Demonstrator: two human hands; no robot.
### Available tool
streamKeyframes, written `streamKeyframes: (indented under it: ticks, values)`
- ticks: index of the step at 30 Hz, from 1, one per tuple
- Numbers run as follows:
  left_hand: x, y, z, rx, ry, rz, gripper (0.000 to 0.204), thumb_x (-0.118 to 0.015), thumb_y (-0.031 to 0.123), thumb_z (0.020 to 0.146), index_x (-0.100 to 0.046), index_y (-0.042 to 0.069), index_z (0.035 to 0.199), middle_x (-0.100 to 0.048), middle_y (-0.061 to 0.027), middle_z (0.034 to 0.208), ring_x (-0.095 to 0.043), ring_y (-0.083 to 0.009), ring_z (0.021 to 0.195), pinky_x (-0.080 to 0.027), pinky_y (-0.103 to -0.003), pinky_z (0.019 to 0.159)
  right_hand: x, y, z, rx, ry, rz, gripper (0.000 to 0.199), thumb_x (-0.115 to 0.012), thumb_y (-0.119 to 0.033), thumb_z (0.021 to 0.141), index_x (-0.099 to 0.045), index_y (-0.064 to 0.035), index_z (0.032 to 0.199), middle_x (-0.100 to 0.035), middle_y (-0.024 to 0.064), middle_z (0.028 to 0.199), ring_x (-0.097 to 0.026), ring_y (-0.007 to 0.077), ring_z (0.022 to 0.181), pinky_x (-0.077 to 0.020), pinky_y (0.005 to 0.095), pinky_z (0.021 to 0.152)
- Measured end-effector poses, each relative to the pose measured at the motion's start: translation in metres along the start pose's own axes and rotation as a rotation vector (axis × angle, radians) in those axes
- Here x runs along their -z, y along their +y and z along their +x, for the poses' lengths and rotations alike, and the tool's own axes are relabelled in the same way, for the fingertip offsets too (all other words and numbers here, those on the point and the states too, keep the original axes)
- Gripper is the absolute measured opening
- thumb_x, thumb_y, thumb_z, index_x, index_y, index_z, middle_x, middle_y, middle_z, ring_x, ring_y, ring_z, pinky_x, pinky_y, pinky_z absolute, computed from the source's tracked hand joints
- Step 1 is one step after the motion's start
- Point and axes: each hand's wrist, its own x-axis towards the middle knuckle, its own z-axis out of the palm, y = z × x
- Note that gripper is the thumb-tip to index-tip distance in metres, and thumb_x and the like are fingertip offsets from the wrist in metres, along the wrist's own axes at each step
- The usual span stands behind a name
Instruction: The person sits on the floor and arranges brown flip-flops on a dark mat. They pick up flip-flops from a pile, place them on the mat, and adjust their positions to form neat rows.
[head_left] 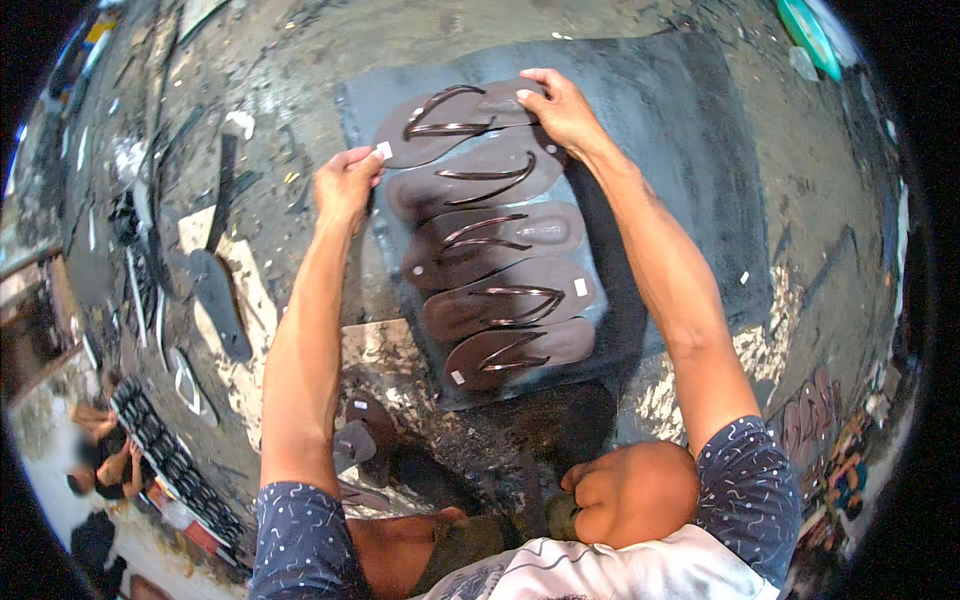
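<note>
Several dark brown flip-flop sandals lie in an overlapping row on a dark grey sheet [680, 130] on the ground. The farthest sandal [450, 125] is held at both ends. My left hand [345, 185] pinches its left tip, where a small white tag sits. My right hand [560, 110] grips its right end from above. Below it the other sandals [505, 300] lie stacked toward me, straps facing up.
A loose dark sole [220, 300] and straps [185, 385] lie on the dirty floor to the left. Another sandal [365, 440] rests near my knee. A stack of black items [175, 460] is at lower left, next to a person [100, 460]. A green object [810, 35] is at top right.
</note>
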Motion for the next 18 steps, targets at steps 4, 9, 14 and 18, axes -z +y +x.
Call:
streamKeyframes:
  ticks: [4, 9, 14, 18]
  values:
    - [0.0, -0.001, 0.002, -0.005, 0.033, 0.118, 0.038, -0.079, 0.02, 0.087, -0.065, -0.006, 0.11, -0.072, -0.0096, 0.088, -0.065, -0.0136, 0.074, -0.052, -0.027, 0.067, 0.01, -0.039, -0.016, 0.101, 0.02, -0.466, 0.046, -0.072, -0.034, 0.087, -0.067, -0.0059, 0.123, -0.057, 0.0175, 0.135, -0.05, 0.0387, 0.127, -0.0398, 0.0481, 0.108]
    - [-0.03, 0.02, -0.021, -0.53, 0.219, 0.746, 0.061, -0.078, 0.028, 0.084, -0.052, -0.001, 0.131, -0.058, -0.021, 0.123, -0.054, -0.0328, 0.114, -0.041, -0.045, 0.097, 0.021, -0.055, -0.014, 0.228, 0.19, -0.669, 0.063, -0.071, -0.042, 0.088, -0.054, -0.0134, 0.14, -0.043, 0.017, 0.149, -0.042, 0.0417, 0.133, -0.0338, 0.056, 0.11]
    - [-0.068, -0.007, -0.057, -0.809, -0.009, 0.878, 0.093, -0.061, 0.055, 0.093, -0.022, -0.001, 0.156, -0.018, -0.0303, 0.161, -0.01, -0.046, 0.152, -0.009, -0.058, 0.121, -0.032, -0.034, -0.021, 0.525, 0.214, -0.855, 0.076, -0.051, -0.056, 0.097, -0.034, -0.0067, 0.152, -0.035, 0.0235, 0.154, -0.032, 0.0426, 0.143, -0.0245, 0.058, 0.116]
    - [-0.029, -0.006, -0.046, -0.629, -0.185, 0.769, 0.095, -0.055, 0.058, 0.095, -0.014, 0.003, 0.16, -0.007, -0.0287, 0.165, -0.004, -0.0435, 0.154, -0.005, -0.057, 0.122, -0.041, -0.044, -0.007, 0.37, 0.007, -0.726, 0.072, -0.053, -0.049, 0.096, -0.04, -0.0022, 0.148, -0.038, 0.0262, 0.152, -0.033, 0.0411, 0.143, -0.0261, 0.0555, 0.117]
